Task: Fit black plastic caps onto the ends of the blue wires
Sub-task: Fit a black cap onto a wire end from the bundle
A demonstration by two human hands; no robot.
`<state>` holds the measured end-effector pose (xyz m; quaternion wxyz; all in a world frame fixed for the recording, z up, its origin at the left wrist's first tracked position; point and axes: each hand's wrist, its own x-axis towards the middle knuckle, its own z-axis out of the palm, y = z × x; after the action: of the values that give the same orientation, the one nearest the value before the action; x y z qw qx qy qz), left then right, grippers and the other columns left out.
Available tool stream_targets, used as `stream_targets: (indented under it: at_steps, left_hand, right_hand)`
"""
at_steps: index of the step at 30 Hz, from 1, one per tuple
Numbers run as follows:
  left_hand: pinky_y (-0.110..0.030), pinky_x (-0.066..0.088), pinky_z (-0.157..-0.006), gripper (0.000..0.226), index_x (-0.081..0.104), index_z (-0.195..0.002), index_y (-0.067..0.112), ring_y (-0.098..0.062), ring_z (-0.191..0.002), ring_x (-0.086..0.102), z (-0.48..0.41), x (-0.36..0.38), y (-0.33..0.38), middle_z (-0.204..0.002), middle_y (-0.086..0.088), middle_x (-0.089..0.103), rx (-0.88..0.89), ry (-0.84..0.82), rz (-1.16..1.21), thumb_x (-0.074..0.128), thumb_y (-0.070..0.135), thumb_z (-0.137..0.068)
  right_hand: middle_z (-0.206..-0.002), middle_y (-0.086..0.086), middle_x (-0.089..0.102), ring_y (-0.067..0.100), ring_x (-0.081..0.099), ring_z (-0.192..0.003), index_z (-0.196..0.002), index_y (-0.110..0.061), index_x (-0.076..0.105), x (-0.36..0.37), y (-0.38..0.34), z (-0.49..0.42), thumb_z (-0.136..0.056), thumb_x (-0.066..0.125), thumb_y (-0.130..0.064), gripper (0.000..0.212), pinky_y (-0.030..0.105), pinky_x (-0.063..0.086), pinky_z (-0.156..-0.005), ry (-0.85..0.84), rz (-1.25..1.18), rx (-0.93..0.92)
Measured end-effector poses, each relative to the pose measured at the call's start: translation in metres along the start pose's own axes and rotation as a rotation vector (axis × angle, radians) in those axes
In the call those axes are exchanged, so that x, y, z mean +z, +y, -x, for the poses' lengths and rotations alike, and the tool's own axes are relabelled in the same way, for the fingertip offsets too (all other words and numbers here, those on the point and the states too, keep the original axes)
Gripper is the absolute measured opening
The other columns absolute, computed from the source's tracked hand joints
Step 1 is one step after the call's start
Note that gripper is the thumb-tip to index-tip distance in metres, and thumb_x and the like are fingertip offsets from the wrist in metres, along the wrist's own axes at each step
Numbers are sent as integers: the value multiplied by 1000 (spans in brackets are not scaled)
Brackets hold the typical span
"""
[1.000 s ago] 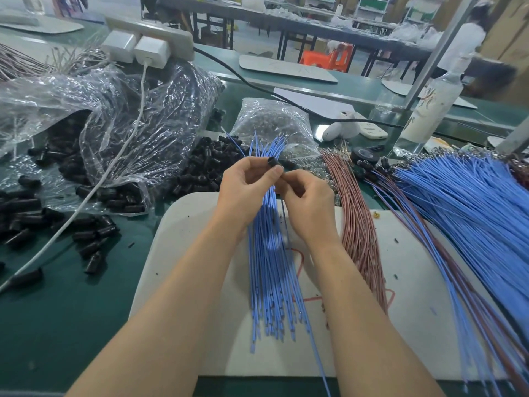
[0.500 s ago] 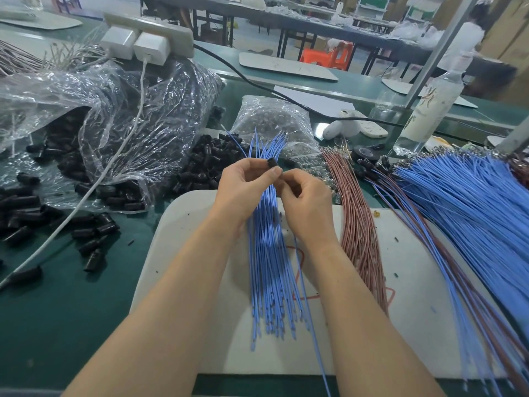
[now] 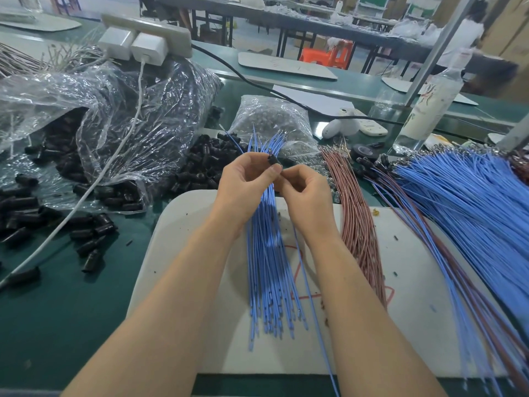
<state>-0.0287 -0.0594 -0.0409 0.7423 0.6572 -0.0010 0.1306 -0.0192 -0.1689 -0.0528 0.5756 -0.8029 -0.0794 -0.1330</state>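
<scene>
One blue-wire bundle [image 3: 267, 262], long axis fwd-back.

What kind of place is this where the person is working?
Probably a factory assembly workshop: big bundles of blue wires, heaps of black caps, and more long worktables behind.

A small black cap [image 3: 272, 161] sits at the frame centre, above the fanned thin blue wires [image 3: 267, 270]; a heap of caps [image 3: 200, 167] lies centre-left.
</scene>
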Motion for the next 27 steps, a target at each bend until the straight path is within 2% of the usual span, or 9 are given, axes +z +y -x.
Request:
stream_targets:
  at_steps: [3, 8, 12, 18, 20, 23, 27]
  left_hand:
    - [-13, 48, -74, 23, 59, -111, -5, -1, -74, 57, 2, 0, 0, -83, 3, 61, 9, -12, -18, 60, 3, -89]
    - [-23, 48, -83, 22, 60, -110, -4, -7, -80, 57, 2, 0, 1, -92, -5, 61, 19, -11, -26, 60, 4, -89]
    - [-22, 48, -83, 22, 61, -110, 0, -5, -82, 59, 1, -1, -1, -92, -3, 63, 10, -2, -16, 62, 6, -89]
    - [-21, 51, -85, 19, 62, -107, 9, -7, -88, 61, -1, -3, -3, -100, -6, 66, 2, 10, 5, 64, 11, -89]
    - [-20, 51, -84, 16, 63, -104, 10, -6, -86, 61, -1, -4, -3, -98, -5, 66, 8, 14, 9, 64, 9, -89]
    - [-19, 51, -83, 13, 64, -97, 16, -4, -83, 63, 0, -4, -2, -92, -4, 67, 28, 22, 18, 65, 7, -87]
    - [-22, 52, -84, 15, 64, -95, 15, -8, -82, 62, 2, -2, -2, -91, -6, 67, 72, 11, -9, 64, 3, -87]
  right_hand:
    - [-74, 5, 68, 30, 67, -80, -75, -20, 64, -2, 0, -1, -87, 68, -13, 14, 49, 54, -77, 3, 6, 1]
    - [-79, 6, 70, 27, 68, -82, -84, -11, 69, -5, 0, -2, -87, 69, -15, 5, 49, 54, -81, -27, 15, 1]
    - [-82, 8, 71, 24, 69, -82, -90, -8, 71, -8, -1, -3, -87, 69, -17, 11, 47, 54, -82, -43, 48, -14]
    - [-82, 8, 72, 24, 68, -83, -88, -10, 70, -11, -2, -3, -88, 67, -13, 5, 45, 53, -83, -83, 122, -33]
    - [-81, 4, 71, 21, 68, -81, -87, -11, 70, -12, -3, -3, -88, 66, -14, 5, 40, 54, -82, -89, 152, -43]
    - [-73, -6, 67, 8, 64, -72, -84, -14, 69, -14, -3, -3, -89, 65, -14, 6, 24, 52, -75, -95, 224, -63]
    - [-66, -16, 59, -9, 54, -60, -83, -13, 68, -16, 0, -3, -89, 65, -14, 7, 6, 41, -62, -75, 286, -82]
